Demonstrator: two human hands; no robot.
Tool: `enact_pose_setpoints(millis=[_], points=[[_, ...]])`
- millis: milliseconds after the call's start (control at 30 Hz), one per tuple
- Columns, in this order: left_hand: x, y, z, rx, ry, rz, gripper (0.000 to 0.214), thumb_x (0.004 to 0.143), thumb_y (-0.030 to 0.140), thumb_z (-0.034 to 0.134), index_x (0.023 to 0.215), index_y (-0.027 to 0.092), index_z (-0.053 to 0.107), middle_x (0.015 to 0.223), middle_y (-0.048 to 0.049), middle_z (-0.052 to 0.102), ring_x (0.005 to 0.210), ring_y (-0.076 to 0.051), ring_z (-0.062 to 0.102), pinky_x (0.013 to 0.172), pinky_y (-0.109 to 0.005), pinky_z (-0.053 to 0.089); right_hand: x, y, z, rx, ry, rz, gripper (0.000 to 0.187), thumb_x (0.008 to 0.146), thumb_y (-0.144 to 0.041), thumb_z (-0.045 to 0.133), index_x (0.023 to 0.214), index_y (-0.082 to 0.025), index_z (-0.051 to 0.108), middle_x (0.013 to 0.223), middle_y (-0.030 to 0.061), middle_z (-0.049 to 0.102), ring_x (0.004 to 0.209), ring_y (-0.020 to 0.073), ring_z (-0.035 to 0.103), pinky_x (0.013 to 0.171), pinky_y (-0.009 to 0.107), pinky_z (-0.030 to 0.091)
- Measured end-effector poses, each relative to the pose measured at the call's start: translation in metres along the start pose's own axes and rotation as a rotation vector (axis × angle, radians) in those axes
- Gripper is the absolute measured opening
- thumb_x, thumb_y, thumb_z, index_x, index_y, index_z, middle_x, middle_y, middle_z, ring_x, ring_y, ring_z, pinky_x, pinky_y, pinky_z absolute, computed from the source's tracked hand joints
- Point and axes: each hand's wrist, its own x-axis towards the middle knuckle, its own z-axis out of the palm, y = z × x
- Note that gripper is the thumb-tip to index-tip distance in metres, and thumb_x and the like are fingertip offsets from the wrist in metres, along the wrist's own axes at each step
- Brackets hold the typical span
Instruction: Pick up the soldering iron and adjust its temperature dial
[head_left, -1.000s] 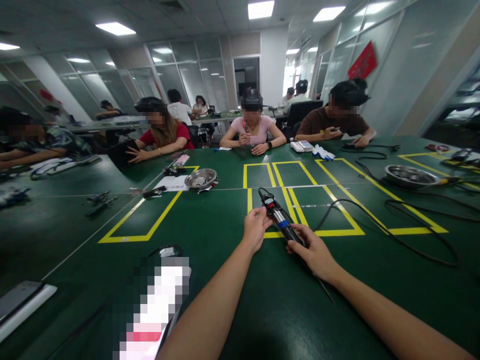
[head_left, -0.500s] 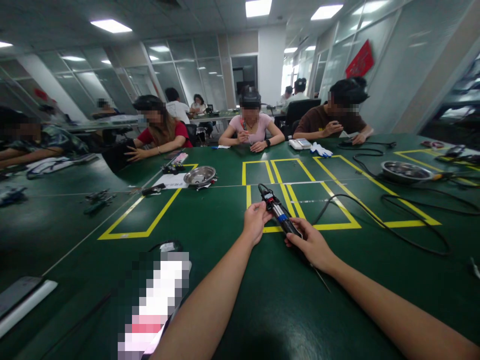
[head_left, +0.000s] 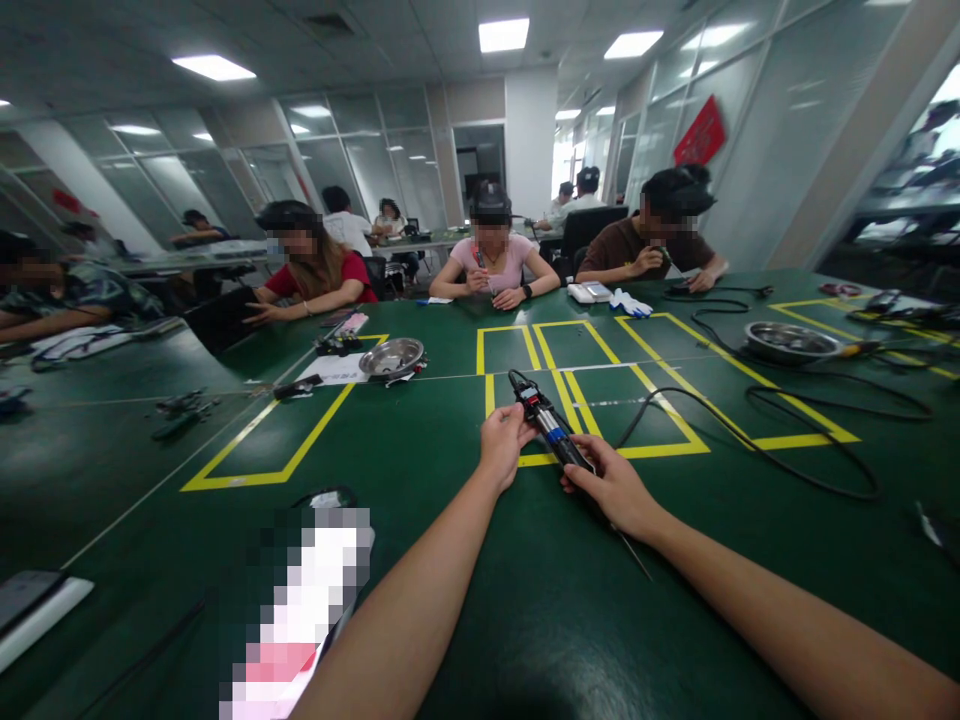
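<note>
I work in an office-like workroom with glass partitions (head_left: 371,145), ceiling light panels (head_left: 503,36) and co-workers (head_left: 517,262) around a green table (head_left: 420,440).

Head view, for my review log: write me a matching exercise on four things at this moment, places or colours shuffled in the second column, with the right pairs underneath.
Column one
1. Left hand
2. Right hand
3. Held tool
4. Leftmost metal bowl

Column two
A. Mostly black, with a blue band
B. At the near end
C. Silver, round, standing left of both hands
D. At the far end

Right pairs: 1-D, 2-B, 3-A, 4-C
</note>
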Motion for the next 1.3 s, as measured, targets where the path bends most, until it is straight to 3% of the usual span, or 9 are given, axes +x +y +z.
enact_pose_setpoints(millis=[1300], points=[[0.0018, -0.0007, -0.0003, 0.018, 0.002, 0.007, 0.023, 0.086, 0.029, 0.067, 0.093, 0.014, 0.052, 0.093, -0.0145, 0.072, 0.082, -0.022, 0.073, 0.082, -0.043, 0.058, 0.0009, -0.0006, 0.0015, 0.009, 0.021, -0.009, 0.047, 0.084, -0.036, 0.063, 0.126, -0.019, 0.049, 0.095, 0.0043, 0.068, 0.077, 0.0181, 0.07, 0.077, 0.035, 0.056]])
